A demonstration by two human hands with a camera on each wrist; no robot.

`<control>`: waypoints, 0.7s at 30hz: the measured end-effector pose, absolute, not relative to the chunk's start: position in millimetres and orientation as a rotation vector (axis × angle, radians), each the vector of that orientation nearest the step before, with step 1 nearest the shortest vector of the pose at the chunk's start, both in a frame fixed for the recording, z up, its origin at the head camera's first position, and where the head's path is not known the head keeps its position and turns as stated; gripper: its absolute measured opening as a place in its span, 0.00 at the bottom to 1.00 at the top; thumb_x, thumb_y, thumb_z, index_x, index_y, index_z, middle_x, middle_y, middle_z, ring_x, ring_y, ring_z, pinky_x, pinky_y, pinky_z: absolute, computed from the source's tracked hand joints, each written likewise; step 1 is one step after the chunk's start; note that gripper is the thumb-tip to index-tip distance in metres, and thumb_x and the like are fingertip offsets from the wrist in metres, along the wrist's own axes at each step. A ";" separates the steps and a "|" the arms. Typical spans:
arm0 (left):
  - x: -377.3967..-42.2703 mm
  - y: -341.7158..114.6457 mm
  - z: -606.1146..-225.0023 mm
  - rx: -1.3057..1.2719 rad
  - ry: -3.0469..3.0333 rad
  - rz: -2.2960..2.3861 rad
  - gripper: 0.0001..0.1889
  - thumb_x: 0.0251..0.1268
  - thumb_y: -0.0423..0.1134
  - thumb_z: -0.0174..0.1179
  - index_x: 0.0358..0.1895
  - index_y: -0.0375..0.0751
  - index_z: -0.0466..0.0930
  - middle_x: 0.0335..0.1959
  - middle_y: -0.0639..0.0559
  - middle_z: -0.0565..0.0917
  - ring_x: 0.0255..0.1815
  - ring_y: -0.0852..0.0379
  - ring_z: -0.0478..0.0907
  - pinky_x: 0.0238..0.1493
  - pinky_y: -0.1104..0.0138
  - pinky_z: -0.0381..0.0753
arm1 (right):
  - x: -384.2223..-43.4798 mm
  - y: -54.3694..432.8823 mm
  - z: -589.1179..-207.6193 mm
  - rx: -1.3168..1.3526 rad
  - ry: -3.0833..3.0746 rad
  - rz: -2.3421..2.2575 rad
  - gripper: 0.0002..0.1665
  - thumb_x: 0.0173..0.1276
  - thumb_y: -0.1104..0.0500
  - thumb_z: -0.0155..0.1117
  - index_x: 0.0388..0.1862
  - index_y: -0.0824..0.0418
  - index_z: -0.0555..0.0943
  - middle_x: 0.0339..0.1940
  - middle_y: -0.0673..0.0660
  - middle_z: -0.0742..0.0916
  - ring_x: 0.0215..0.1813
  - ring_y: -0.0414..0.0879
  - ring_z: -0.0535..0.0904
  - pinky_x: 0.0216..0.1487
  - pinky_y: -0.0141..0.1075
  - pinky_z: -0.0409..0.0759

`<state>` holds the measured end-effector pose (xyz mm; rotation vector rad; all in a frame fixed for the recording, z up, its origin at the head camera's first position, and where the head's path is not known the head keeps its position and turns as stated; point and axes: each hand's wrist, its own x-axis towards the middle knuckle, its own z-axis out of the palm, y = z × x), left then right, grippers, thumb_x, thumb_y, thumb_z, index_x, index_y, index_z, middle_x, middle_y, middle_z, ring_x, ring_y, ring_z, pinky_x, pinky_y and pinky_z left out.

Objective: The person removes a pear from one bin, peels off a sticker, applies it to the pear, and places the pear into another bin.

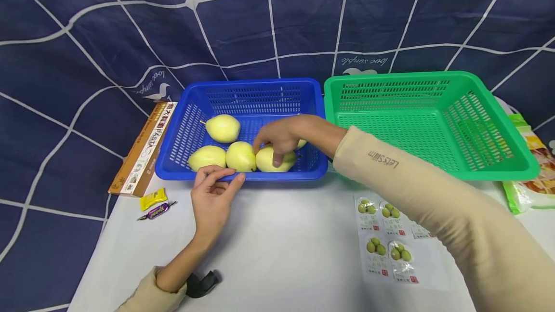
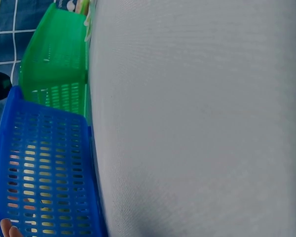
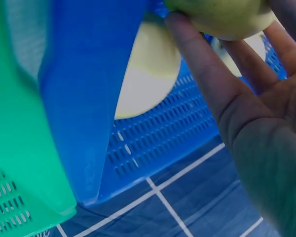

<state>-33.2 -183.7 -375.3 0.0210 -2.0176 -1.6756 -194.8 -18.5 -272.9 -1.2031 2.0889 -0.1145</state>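
Because our right forearm crosses the head view, one pear point(image 1: 302, 143) behind the wrist shows only at its edges. Just below centre, towards six o'clock, our right hand point(image 1: 279, 138) is clamped on the held pear point(image 1: 263, 160) inside the blue basket point(image 1: 303, 175); the right wrist view cuts that fruit off at twelve. Our left hand point(image 1: 212, 206), towards eight, pinches the basket's near rim, though its own wrist view catches little beyond fingertips. At three o'clock sits the green basket point(image 1: 390, 129), with a packet point(image 1: 544, 158) beyond it cropped by the frame. We read "PASTA" on the box point(image 1: 145, 150) at nine, and "love simple" on the blue cloth point(image 1: 243, 28) near ten and again between one and two. Our right sleeve point(image 1: 407, 172) carries dark lettering. On the worktop point(image 1: 286, 235), towards four, the sticker sheet point(image 1: 381, 227) pictures green fruit above characters too small to make out. Towards eight lie yellow point(image 1: 152, 199) and purple sweets point(image 1: 157, 211); a black object point(image 1: 199, 287) at seven is partly hidden by our left sleeve.
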 end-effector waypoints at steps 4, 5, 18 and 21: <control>-33.0 -183.8 -374.8 0.026 -2.019 -1.676 0.09 0.53 0.24 0.72 0.38 0.26 0.86 0.42 0.48 0.73 0.27 0.62 0.74 0.27 0.79 0.75 | -192.1 -11.1 -265.4 -1.270 2.112 -0.215 0.33 0.65 0.59 0.71 0.69 0.54 0.74 0.63 0.54 0.78 0.64 0.48 0.71 0.66 0.42 0.68; -33.1 -183.8 -374.9 0.028 -2.021 -1.675 0.09 0.53 0.24 0.72 0.38 0.26 0.86 0.42 0.48 0.73 0.27 0.62 0.74 0.27 0.79 0.75 | -191.0 -9.0 -263.2 -1.284 2.119 -0.243 0.32 0.65 0.59 0.71 0.68 0.54 0.74 0.62 0.53 0.79 0.63 0.48 0.71 0.65 0.41 0.68; -34.1 -182.9 -377.0 0.029 -2.012 -1.682 0.10 0.52 0.23 0.72 0.39 0.25 0.85 0.42 0.46 0.73 0.28 0.63 0.73 0.27 0.80 0.74 | -162.2 42.7 -242.4 -1.393 2.148 -0.738 0.32 0.65 0.60 0.71 0.68 0.57 0.75 0.60 0.50 0.80 0.59 0.45 0.74 0.59 0.44 0.74; -33.8 -183.9 -377.3 0.029 -2.019 -1.672 0.10 0.52 0.22 0.72 0.39 0.25 0.85 0.43 0.46 0.73 0.28 0.62 0.73 0.27 0.80 0.74 | -149.4 57.9 -242.4 -1.371 2.137 -0.839 0.32 0.65 0.61 0.71 0.68 0.55 0.75 0.59 0.48 0.80 0.57 0.45 0.73 0.53 0.41 0.79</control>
